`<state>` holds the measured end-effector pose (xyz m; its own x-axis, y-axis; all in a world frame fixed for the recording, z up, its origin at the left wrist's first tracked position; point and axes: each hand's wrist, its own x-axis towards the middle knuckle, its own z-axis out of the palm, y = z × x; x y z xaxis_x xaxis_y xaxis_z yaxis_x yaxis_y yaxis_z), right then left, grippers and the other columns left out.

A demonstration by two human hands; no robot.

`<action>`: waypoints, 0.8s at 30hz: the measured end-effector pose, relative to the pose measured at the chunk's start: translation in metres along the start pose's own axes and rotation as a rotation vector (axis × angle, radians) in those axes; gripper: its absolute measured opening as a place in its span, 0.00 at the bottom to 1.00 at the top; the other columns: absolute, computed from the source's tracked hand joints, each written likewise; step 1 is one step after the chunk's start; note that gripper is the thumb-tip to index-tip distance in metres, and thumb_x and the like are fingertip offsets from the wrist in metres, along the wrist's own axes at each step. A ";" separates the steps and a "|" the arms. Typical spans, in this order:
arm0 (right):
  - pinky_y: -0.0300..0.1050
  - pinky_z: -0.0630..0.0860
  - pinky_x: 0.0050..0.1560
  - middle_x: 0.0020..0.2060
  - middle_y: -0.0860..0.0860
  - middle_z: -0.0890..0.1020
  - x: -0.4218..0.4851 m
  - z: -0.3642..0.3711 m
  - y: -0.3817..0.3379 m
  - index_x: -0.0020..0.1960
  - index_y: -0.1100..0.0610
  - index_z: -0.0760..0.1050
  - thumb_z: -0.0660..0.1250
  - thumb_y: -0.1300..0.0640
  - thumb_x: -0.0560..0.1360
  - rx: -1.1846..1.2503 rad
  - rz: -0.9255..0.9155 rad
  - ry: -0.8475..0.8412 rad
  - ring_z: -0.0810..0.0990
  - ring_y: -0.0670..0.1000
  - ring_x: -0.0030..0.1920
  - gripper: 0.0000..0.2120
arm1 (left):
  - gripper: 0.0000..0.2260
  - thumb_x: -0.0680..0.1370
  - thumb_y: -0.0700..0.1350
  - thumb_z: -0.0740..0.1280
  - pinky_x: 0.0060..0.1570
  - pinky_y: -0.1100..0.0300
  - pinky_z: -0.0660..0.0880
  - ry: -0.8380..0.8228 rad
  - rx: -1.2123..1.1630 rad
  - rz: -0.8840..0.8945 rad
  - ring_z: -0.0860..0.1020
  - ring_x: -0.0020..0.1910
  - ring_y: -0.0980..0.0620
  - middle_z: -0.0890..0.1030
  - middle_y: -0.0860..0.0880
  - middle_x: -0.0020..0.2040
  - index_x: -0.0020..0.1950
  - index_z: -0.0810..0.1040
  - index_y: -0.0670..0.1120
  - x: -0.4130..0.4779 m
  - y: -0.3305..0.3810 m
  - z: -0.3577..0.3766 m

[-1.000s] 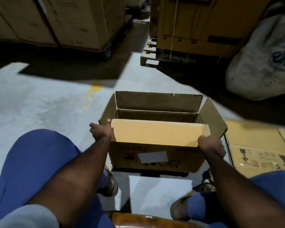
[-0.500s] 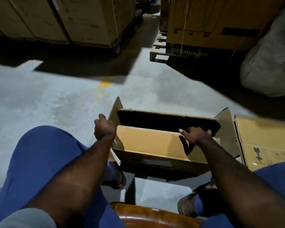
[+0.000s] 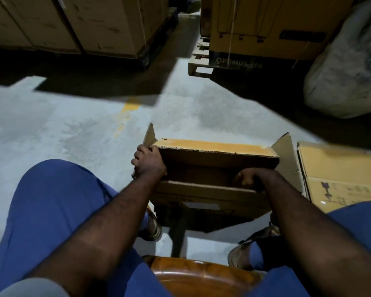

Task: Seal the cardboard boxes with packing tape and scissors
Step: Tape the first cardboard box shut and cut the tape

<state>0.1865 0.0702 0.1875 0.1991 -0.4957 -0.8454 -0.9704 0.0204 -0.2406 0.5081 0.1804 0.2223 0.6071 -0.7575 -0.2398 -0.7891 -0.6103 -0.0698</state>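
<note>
I log brown open cardboard box (image 3: pixel 219 163), gripped by my left hand (image 3: pixel 149 160) and right hand (image 3: pixel 247 177). Right of grip: flat tan cardboard carton (image 3: pixel 341 168). Beyond grip: tall brown cartons (image 3: pixel 84 24). Behind grip: round wooden stool (image 3: pixel 201 277).

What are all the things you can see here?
open cardboard box: one, brown, centre, gripped by both hands
cardboard box with arrows: one, yellow-brown, right of it
big cartons: several, tan, far left
OPTIMUS carton: one, yellow-brown, far centre
sack: one, white, far right
floor line: one, yellow, on grey floor
wooden seat: one, brown, bottom edge
sandals: two, brown, below box
left hand: one, grips box's left corner
right hand: one, grips its near flap
</note>
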 end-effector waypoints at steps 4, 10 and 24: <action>0.67 0.62 0.75 0.82 0.56 0.48 0.018 -0.005 -0.021 0.83 0.43 0.46 0.81 0.49 0.68 -0.160 -0.064 0.298 0.51 0.65 0.80 0.57 | 0.28 0.75 0.50 0.72 0.69 0.41 0.66 -0.053 0.157 0.025 0.59 0.74 0.33 0.48 0.33 0.78 0.74 0.69 0.49 -0.012 0.002 0.010; 0.67 0.53 0.77 0.82 0.57 0.39 0.018 -0.003 -0.038 0.83 0.43 0.38 0.82 0.49 0.67 -0.092 -0.066 0.472 0.37 0.61 0.81 0.63 | 0.30 0.75 0.49 0.74 0.67 0.42 0.70 -0.042 0.188 0.055 0.60 0.74 0.35 0.46 0.34 0.78 0.75 0.68 0.50 -0.019 -0.002 0.013; 0.64 0.65 0.75 0.81 0.50 0.35 0.045 -0.056 -0.043 0.81 0.37 0.41 0.74 0.61 0.75 0.216 -0.054 0.529 0.50 0.67 0.80 0.53 | 0.22 0.72 0.48 0.76 0.57 0.48 0.75 0.002 0.153 0.264 0.69 0.63 0.42 0.69 0.42 0.66 0.64 0.76 0.48 -0.018 -0.004 0.018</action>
<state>0.2299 -0.0015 0.1860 0.0980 -0.8670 -0.4886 -0.8998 0.1325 -0.4156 0.4985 0.2004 0.2095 0.3796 -0.8858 -0.2670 -0.9243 -0.3507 -0.1506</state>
